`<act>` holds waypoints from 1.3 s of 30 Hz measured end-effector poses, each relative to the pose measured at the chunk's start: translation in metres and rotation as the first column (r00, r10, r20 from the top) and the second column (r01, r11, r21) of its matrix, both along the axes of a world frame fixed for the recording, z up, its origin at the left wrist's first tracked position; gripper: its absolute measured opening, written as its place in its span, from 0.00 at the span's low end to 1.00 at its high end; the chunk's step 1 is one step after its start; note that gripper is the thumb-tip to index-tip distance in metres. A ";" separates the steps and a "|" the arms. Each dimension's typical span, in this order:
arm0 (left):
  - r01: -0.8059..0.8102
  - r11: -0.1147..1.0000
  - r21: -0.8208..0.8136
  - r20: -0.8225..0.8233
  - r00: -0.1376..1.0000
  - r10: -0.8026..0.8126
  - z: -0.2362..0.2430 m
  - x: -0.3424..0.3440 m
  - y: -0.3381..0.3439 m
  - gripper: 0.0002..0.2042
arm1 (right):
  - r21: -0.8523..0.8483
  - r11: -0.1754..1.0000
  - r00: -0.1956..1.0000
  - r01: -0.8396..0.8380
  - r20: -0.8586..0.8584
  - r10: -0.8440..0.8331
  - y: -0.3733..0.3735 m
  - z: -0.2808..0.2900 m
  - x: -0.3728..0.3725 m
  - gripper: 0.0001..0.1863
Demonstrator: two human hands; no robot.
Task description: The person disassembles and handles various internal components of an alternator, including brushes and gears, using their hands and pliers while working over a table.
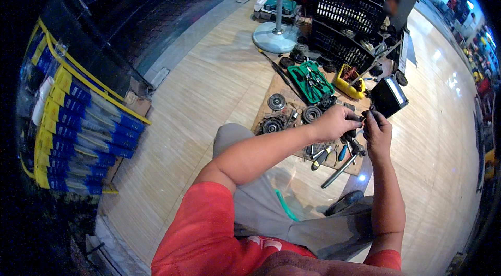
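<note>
My left hand [336, 121] and my right hand [378, 132] meet above the right side of the work spread. Both have their fingertips pinched close together. Something small and dark seems to be between them, too small to name. Below the hands lie a hammer-like tool with a long metal handle [339, 171], a blue-handled tool [342, 153] and a yellow-and-black-handled tool [321, 158]. To the left of them are round metal machine parts, among them a ringed disc [276, 101], a grooved wheel [312, 114] and a dark toothed-looking part [272, 125].
Beyond the hands are an open green tool case [305, 87], a yellow bin [352, 88] and a black box [389, 97]. Stacked black crates [347, 7] and a fan's round base [274, 41] stand farther back. A rack of blue-and-yellow packages [78, 135] is on the left.
</note>
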State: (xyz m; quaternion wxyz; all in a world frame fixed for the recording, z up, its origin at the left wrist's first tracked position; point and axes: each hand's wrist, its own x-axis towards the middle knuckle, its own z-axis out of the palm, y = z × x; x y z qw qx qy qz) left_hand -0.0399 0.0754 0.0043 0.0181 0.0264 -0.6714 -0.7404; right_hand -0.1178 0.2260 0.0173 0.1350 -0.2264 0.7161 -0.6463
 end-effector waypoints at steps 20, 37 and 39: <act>-0.366 0.770 -0.523 -0.279 0.927 0.251 0.007 0.009 0.009 0.10 | 0.143 0.986 0.959 0.086 -0.280 -0.043 -0.006 0.006 0.016 0.10; 0.108 0.985 0.132 0.029 0.993 -0.113 0.012 0.001 -0.029 0.13 | 0.147 0.903 0.901 -0.403 0.238 0.364 0.003 0.002 0.007 0.11; 0.142 0.944 0.297 -0.036 0.990 -0.138 0.005 0.000 -0.032 0.12 | 0.000 0.874 0.825 -0.486 0.329 0.459 0.001 -0.004 0.002 0.12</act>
